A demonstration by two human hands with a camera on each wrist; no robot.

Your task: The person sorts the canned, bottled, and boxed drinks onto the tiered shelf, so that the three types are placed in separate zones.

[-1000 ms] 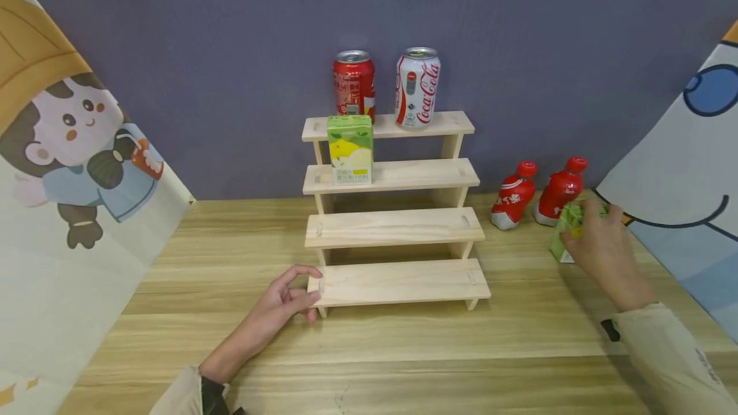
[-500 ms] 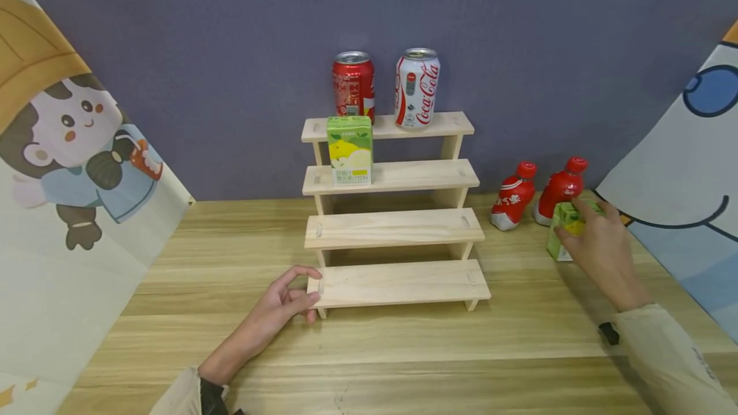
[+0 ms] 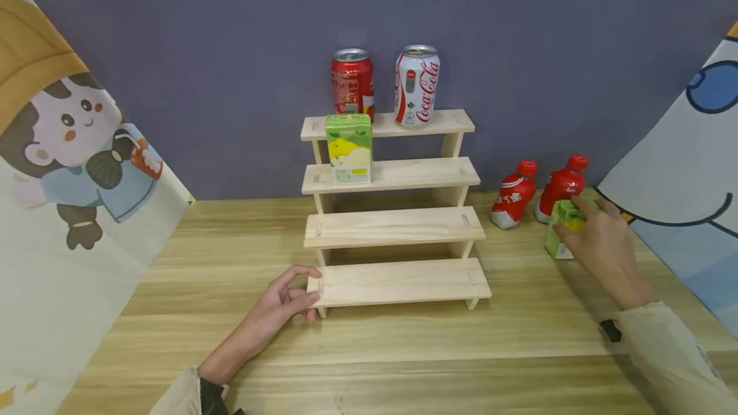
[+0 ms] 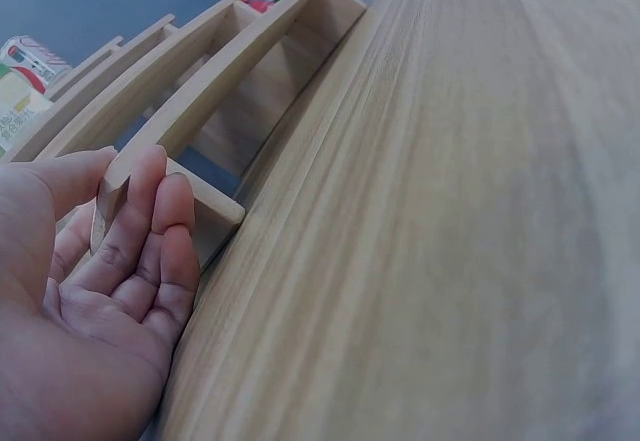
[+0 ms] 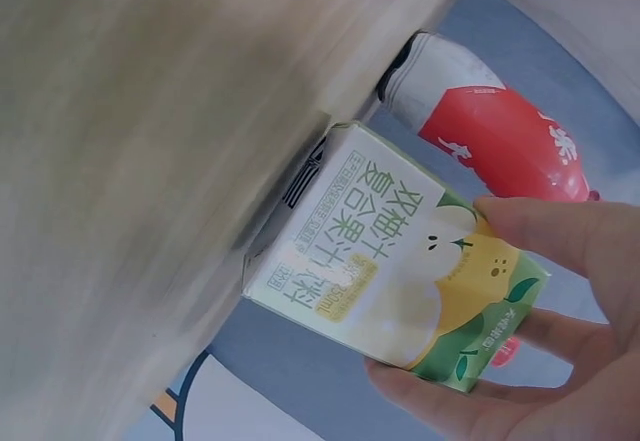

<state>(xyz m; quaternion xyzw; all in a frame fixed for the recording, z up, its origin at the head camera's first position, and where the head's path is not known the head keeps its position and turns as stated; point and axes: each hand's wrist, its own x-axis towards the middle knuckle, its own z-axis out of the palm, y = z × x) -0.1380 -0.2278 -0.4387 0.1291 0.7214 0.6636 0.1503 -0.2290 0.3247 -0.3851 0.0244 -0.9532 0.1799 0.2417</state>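
Observation:
My left hand (image 3: 282, 300) pinches the left end of the lowest step of a four-tier wooden display rack (image 3: 398, 284), thumb and fingers on either side of the board in the left wrist view. Over at the right, my right hand (image 3: 610, 245) grips a green-and-white juice box (image 5: 390, 271) by its upper part, thumb on one side and fingers on the other. The box's underside shows in the right wrist view, close over the table. Just behind it stand two red bottles with white bases, one left (image 3: 513, 194) and one right (image 3: 564, 186).
On the rack's top tier stand a red can (image 3: 352, 82) and a white Coca-Cola can (image 3: 418, 85). Another juice box (image 3: 349, 149) is on the tier below, at the left. A dark wall (image 3: 230, 82) and cartoon side panels (image 3: 75, 165) border the wooden table (image 3: 403, 364).
The right hand and its juice box have shifted slightly left, in front of the right bottle. My left hand stays on the rack.

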